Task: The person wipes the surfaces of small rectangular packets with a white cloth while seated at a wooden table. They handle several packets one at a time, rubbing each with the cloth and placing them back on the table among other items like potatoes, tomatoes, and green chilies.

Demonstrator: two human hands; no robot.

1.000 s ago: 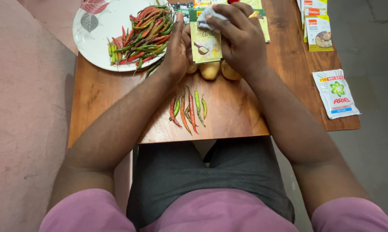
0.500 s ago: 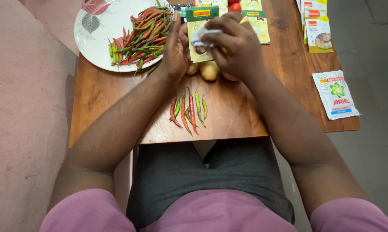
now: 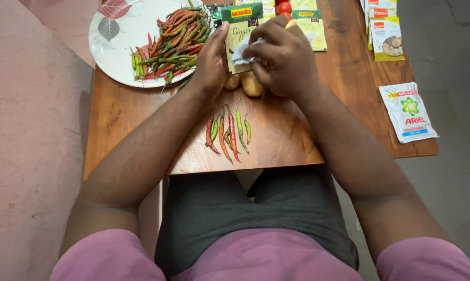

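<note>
head view: wooden table (image 3: 141, 109) over grey floor (image 3: 453, 208); left hand (image 3: 210, 60) gripping packet (image 3: 240, 36), right hand (image 3: 284, 57) clutching cloth (image 3: 241, 52).

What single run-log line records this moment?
left hand: holds green-topped paper sachet | right hand: presses crumpled white cloth on it | loose red and green chillies: on brown wooden table

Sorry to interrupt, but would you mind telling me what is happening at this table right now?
A seated person holds a green-topped spice packet upright over the wooden table. The left hand steadies the packet's edge while the right hand presses a small white crumpled cloth against its front. Pale potatoes lie just below the hands. A short row of red and green chillies lies nearer the person, and a white plate carries many more.
</note>
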